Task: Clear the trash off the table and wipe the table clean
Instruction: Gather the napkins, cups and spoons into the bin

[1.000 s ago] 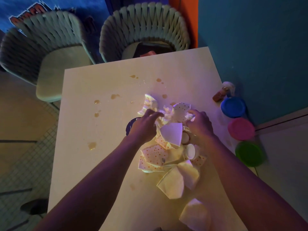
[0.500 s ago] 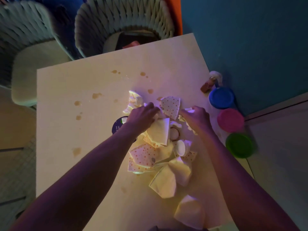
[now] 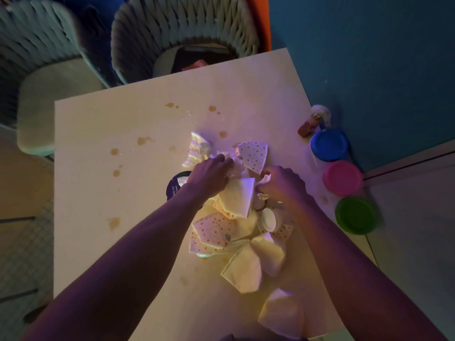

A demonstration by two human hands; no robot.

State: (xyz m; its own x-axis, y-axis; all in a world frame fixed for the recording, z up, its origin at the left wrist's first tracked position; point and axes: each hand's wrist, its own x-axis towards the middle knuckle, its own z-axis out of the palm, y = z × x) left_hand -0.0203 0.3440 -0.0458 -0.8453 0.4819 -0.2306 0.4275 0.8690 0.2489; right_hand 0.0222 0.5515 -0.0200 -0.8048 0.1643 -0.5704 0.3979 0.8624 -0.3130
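Trash pile [image 3: 236, 225] of napkins and small cups heaped mid-tabletop [image 3: 98, 217]. Left hand [image 3: 209, 175] curled over far edge of pile, gripping crumpled paper; right hand [image 3: 283, 185] pinching a napkin beside it. Brown spills [image 3: 145, 140] unwiped. Risk: loose napkins slipping out on lift; cups tipping, spreading more liquid.

Two woven chairs [image 3: 182, 38] beyond; blue [image 3: 328, 144], pink [image 3: 342, 177], green tubs [image 3: 356, 215] alongside.
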